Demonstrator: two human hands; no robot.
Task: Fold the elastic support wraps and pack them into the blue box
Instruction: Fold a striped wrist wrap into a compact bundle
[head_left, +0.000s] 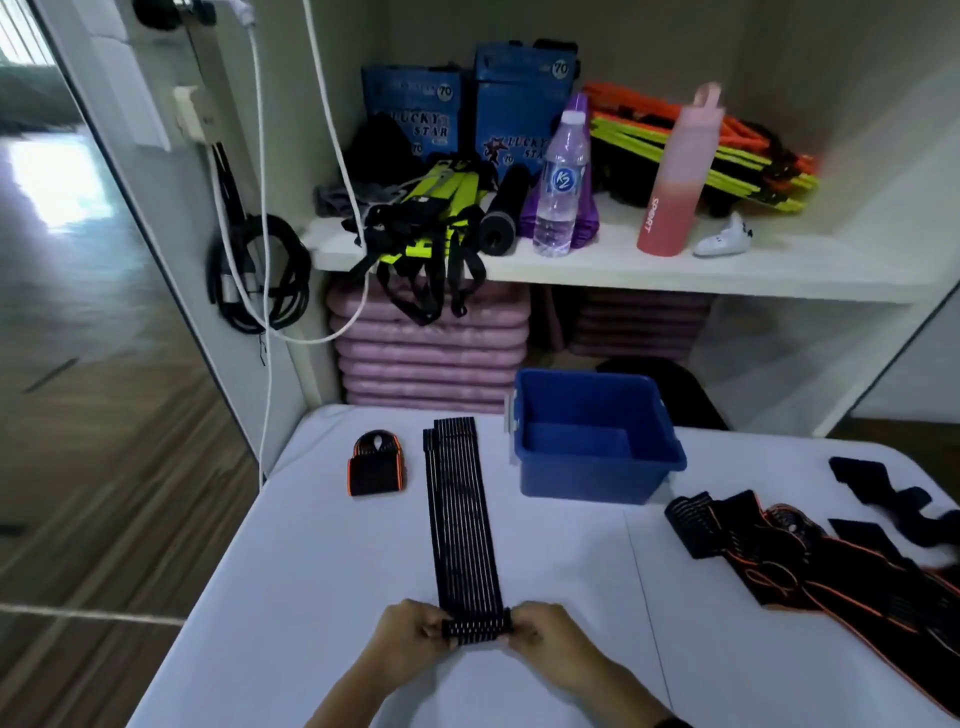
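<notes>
A long black striped elastic wrap (460, 512) lies flat on the white table (322, 571), running from near me toward the far edge. Its near end is rolled into a small tight roll. My left hand (410, 639) pinches the left end of that roll and my right hand (545, 636) pinches the right end. The blue box (597, 483) stands empty at the far side of the table, right of the wrap. A small folded black wrap with orange trim (375, 463) lies left of the long wrap.
A heap of unfolded black and orange-trimmed wraps (810, 561) covers the table's right side. Behind the table a white shelf (675, 270) carries bottles, straps and blue packets, with purple pads (431, 353) stacked beneath. Cables (260, 275) hang at the left.
</notes>
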